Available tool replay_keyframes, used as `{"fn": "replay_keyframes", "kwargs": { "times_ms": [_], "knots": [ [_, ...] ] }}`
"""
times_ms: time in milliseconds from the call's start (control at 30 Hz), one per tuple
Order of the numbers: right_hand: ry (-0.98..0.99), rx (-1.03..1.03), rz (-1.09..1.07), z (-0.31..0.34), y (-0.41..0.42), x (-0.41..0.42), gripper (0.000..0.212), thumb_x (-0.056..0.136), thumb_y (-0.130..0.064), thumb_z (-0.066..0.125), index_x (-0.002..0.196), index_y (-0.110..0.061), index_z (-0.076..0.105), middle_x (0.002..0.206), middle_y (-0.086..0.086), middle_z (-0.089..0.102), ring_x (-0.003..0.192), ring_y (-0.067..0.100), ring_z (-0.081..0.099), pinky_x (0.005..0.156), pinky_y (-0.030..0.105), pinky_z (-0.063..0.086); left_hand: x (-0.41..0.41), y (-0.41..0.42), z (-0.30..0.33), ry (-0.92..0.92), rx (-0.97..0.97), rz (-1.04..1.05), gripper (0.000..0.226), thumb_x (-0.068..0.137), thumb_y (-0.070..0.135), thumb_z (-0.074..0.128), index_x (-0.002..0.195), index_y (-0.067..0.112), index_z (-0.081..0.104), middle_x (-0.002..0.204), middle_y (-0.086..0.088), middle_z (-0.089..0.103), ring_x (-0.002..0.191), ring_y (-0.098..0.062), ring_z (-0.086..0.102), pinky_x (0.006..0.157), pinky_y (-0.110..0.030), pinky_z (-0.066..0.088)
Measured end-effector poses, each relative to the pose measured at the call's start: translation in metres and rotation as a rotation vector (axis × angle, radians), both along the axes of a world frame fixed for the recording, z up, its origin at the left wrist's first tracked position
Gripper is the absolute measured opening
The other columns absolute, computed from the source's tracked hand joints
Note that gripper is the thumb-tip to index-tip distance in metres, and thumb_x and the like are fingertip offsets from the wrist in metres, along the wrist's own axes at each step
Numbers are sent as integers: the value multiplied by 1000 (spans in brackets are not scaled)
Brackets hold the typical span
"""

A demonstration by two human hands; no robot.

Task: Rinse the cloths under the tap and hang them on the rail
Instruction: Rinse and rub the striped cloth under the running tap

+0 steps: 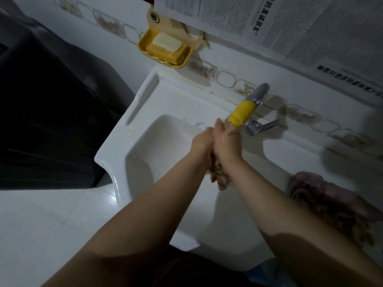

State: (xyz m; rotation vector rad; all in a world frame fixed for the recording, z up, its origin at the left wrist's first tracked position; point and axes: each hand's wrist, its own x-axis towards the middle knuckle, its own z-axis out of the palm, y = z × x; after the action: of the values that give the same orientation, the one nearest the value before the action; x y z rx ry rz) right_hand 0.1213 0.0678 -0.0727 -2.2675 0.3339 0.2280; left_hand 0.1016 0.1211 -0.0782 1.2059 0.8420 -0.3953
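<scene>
Basin (116, 154) serves as our landmark, white, its bowl spotted with water. Up and left of the basin, on the wall, we list a yellow soap dish (145, 45) holding two bars. Over the bowl we record our left hand (202, 145) and right hand (227, 145), pressed together and clenched round a brownish cloth (217, 176) that hangs wet beneath them. Just beyond the hands, at the basin's back edge, stands the tap (257, 95) with a yellow spout sleeve; running water we cannot make out. On the basin's right ledge lies a second, pinkish cloth (323, 195), heaped. No rail is in view; we judge rinsing underway, hanging not begun.
</scene>
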Motion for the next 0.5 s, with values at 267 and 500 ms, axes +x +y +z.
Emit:
{"fn": "replay_keyframes", "kwargs": {
  "times_ms": [267, 500],
  "knots": [
    [28, -115, 69, 0, -7, 1, 36, 98, -31, 43, 77, -7, 60, 98, 24, 66, 95, 40, 61, 73, 38, 42, -3, -6, -12, 64, 36, 13, 34, 99, 29, 46, 73, 11, 58, 71, -10, 59, 50, -15, 60, 41, -20, 44],
    [-22, -239, 208, -8, -5, 1, 41, 99, -39, 41, 102, -8, 67, 101, 16, 68, 94, 32, 61, 76, 35, 43, -12, 17, -9, -54, -171, -82, 39, 101, 37, 44, 91, 4, 62, 84, -16, 62, 82, -26, 65, 74, -24, 50]
  ]
}}
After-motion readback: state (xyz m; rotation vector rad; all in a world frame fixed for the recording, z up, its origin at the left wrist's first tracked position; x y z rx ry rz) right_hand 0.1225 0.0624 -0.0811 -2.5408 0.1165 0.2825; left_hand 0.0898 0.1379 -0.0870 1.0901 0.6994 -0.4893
